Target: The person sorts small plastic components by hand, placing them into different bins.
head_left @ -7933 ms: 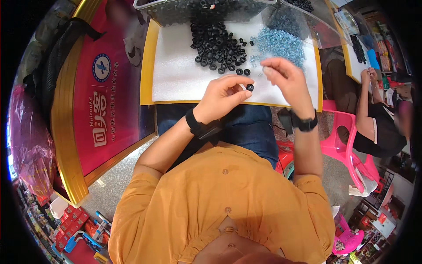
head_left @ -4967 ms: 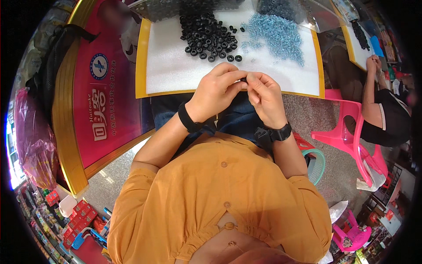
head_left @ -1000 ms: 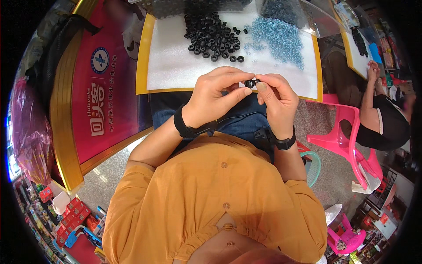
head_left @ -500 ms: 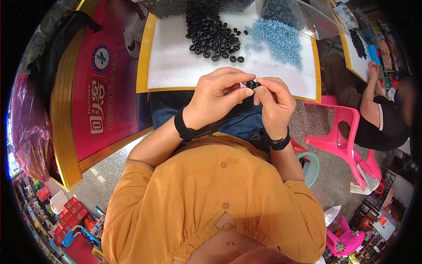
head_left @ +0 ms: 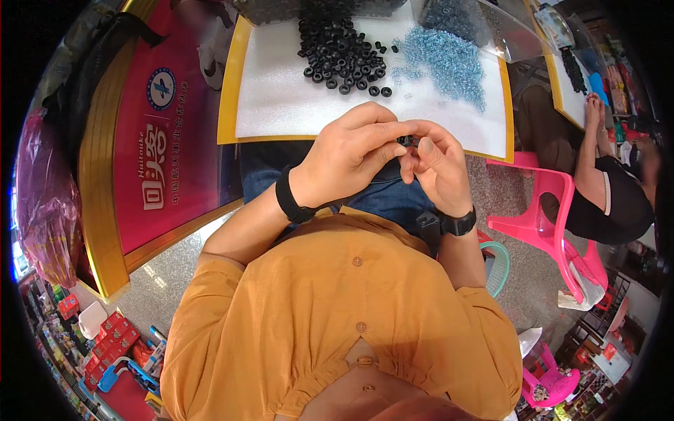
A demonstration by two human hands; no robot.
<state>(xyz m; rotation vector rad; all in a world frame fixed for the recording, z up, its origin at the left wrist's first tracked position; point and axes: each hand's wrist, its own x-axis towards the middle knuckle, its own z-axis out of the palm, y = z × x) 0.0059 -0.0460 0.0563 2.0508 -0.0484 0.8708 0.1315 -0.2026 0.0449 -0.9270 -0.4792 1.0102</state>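
Just beyond my lap, at the near edge of the white-topped table, both hands meet around a small black ring-shaped part. My left hand pinches it between thumb and forefinger. My right hand is curled against its other side, thumb raised and fingers bent; its exact grip is partly hidden. Beyond my hands lies a pile of similar black ring-shaped parts, a few of them loose at its near edge. Right of that pile spreads a heap of tiny clear-blue pieces.
Clear plastic bins stand along the table's far side. A red-topped bench is at my left. At right are a pink plastic chair, a green basket and another person seated at a second table.
My right hand has turned, its thumb lifting off the black part and its fingers curling in. My left hand has barely shifted and keeps hold of the part.
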